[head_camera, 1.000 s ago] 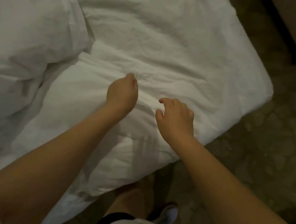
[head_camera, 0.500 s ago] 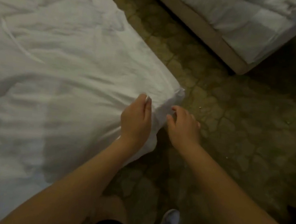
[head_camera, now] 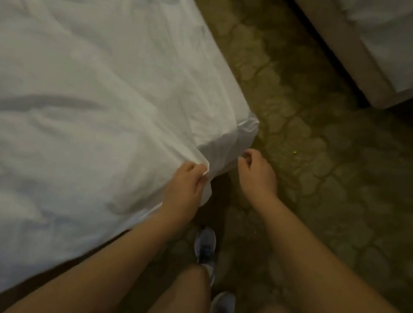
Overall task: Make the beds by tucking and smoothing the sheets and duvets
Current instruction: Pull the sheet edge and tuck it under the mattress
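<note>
White and creased, the duvet (head_camera: 78, 87) is spread over the bed (head_camera: 240, 137). It fills the left of the view and ends at a corner near the middle. Just short of that corner, a small fold of its edge is pinched by the left hand (head_camera: 185, 190). The grip is closed tight, thumb against curled fingertips, and the cloth is drawn up into a ridge between them. The left forearm is stretched forward from the lower edge, wrist straight, back of the hand upward.

The right hand (head_camera: 258, 175) is held just beside the cloth hanging at the corner, palm down, fingers loosely curled. Whether any fabric is caught in its grip cannot be told. Both forearms are bare.

Below them, two grey shoes (head_camera: 205, 245) are planted on the patterned floor (head_camera: 305, 156). A second bed (head_camera: 412, 39) is seen at the upper right, well apart from the first.
</note>
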### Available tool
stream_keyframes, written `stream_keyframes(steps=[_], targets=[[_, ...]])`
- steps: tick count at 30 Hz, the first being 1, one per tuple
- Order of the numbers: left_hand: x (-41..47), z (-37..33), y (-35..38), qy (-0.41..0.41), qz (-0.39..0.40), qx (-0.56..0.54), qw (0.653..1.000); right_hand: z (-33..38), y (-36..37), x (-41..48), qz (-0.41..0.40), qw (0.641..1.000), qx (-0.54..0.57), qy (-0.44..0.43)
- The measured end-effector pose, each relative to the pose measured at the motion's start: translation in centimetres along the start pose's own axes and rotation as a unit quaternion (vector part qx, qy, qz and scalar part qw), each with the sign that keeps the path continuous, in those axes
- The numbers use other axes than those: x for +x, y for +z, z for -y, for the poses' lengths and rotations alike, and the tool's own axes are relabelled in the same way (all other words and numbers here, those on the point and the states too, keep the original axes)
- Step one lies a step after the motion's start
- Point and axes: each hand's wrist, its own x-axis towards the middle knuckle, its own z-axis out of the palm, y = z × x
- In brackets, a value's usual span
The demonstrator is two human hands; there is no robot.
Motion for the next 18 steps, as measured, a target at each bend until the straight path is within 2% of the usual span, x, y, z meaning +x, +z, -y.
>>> stream_keyframes(steps=[7,12,14,18], targets=[[2.8,2.9,8.2,-0.108,-0.138,-0.028,0.984,-4.2,7.9,10.4,0.11,0.989,0.102,-0.002],[2.9,2.5,9.9,-0.191,-0.221,-0.018,0.956,-5.8,9.7,13.4,0.135,0.962,0.238,0.01],[2.9,1.8,9.5,-0.219,-0.247,-0.039,0.943,-6.0,9.4,13.6,0.167,0.959,0.228,-0.017],[1.9,0.2,8.0,-0.277,-0.264,-0.071,0.921,-5.7,8.3,10.9,0.24,0.957,0.133,-0.092]])
